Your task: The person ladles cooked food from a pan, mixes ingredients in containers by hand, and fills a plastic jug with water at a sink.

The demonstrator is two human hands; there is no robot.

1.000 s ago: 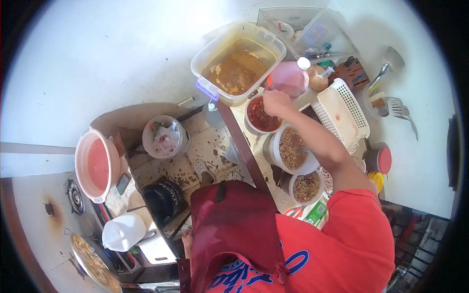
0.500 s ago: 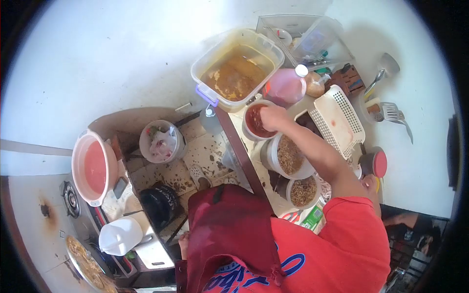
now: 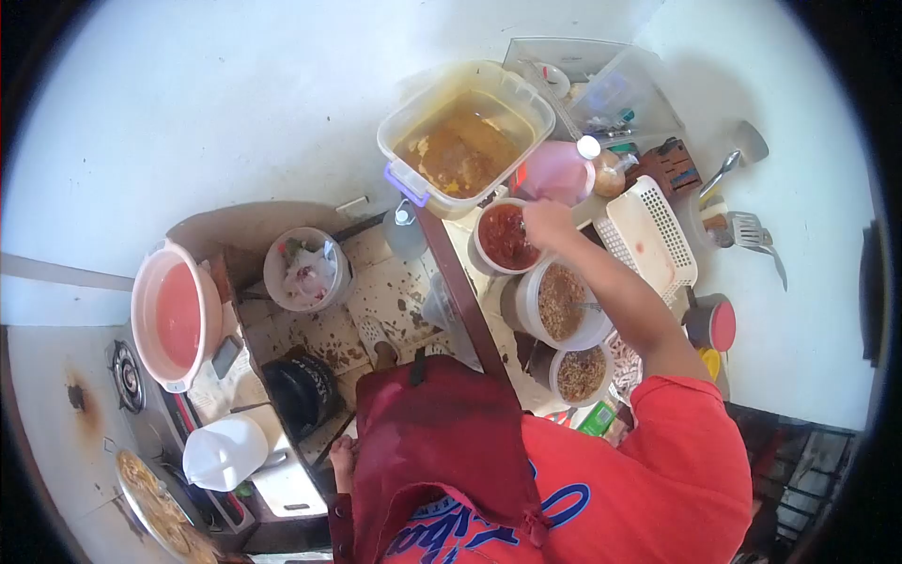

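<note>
My right hand [image 3: 550,228] is closed over the right side of a round tub of red sauce [image 3: 507,235]. What its fingers hold is too small to make out. Beside that tub stand a larger tub of brown grainy food [image 3: 561,301] and a smaller similar one [image 3: 580,376]. A pink jug [image 3: 556,175] with a white cap is just behind the hand. My left hand [image 3: 344,459] hangs low beside the maroon apron [image 3: 427,414], near a white board [image 3: 289,484]; its fingers are too small to read.
A clear bin of brown liquid [image 3: 465,146] is at the back, a white basket [image 3: 648,235] to the right. Utensils [image 3: 749,230] stand by the wall. At left are a pink basin [image 3: 178,315], a white jug [image 3: 225,453] and a pan of food [image 3: 155,503]. A bucket [image 3: 305,270] is on the floor.
My right hand dipped into the red sauce half a second ago and now is higher at the tub's right side. Another person's hand and figure, seen at right then, are gone.
</note>
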